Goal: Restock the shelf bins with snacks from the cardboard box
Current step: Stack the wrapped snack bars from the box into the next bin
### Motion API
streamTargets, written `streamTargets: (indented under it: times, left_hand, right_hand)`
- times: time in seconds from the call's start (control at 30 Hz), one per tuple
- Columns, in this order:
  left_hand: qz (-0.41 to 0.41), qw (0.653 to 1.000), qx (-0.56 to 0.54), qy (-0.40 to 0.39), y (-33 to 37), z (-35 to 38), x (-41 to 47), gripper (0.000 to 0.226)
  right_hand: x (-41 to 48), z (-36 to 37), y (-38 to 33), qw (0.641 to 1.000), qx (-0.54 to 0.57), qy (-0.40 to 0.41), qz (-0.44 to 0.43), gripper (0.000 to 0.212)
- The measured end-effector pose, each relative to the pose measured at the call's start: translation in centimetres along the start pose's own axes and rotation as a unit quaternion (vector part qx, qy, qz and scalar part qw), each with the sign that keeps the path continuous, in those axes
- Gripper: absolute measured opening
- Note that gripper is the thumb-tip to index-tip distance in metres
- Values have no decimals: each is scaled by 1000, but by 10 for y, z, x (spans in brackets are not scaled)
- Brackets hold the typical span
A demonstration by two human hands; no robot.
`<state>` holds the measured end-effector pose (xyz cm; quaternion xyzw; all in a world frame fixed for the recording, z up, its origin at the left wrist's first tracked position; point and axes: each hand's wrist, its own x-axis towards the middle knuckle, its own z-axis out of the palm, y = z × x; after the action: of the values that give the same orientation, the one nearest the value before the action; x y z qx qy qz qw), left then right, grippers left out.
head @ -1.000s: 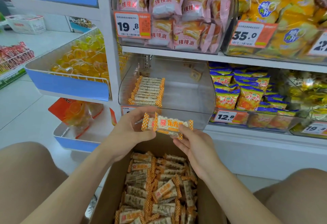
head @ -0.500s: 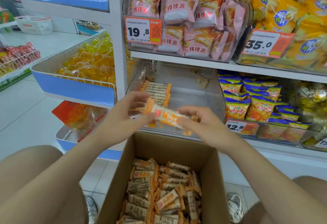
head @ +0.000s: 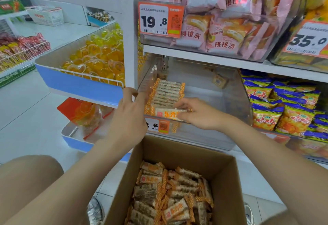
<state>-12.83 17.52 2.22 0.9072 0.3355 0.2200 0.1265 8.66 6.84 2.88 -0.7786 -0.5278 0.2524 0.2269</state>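
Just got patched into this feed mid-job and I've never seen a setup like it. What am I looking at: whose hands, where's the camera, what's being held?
No machine here: a person works with bare hands, and the one view comes from a camera worn on their head, looking forward and down. The right hand pinches a snack packet at the front of the clear shelf bin, where a row of like packets lies. The left hand is at the packet's left end; its grip is hidden. Below, the open cardboard box holds more packets.
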Motion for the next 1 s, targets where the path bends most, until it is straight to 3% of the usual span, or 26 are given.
streamTargets:
  times: [0.27, 0.43, 0.5, 0.57, 0.67, 0.8, 0.9, 1.0]
  left_hand:
    - [-4, 999, 39, -29, 6, 8, 5, 53]
    - [-6, 999, 42, -27, 7, 9, 4, 53]
    - [-2, 998, 58, -28, 7, 9, 4, 52]
    - [0, 995, 92, -32, 7, 11, 3, 49]
    - [16, 983, 183, -21, 8, 17, -3, 39]
    - [71, 962, 263, -28, 7, 22, -4, 38]
    - [108, 962, 245, -49, 4, 26, -1, 47]
    - [101, 969, 217, -63, 4, 26, 2, 50]
  right_hand:
    - [22, 11, -25, 990, 18, -119, 70, 40]
    - [23, 12, -25, 987, 72, -81, 120, 24]
    - [25, 13, -24, 976, 128, -56, 167, 33]
    - [26, 14, -25, 966, 158, -60, 195, 41]
    - [25, 16, -29, 968, 149, -64, 194, 26]
    - [27, 13, -26, 964, 160, -90, 195, 37]
    - [30, 5, -19, 959, 166, -79, 215, 16]
    - [31, 9, -13, 955, 150, -84, 243, 8]
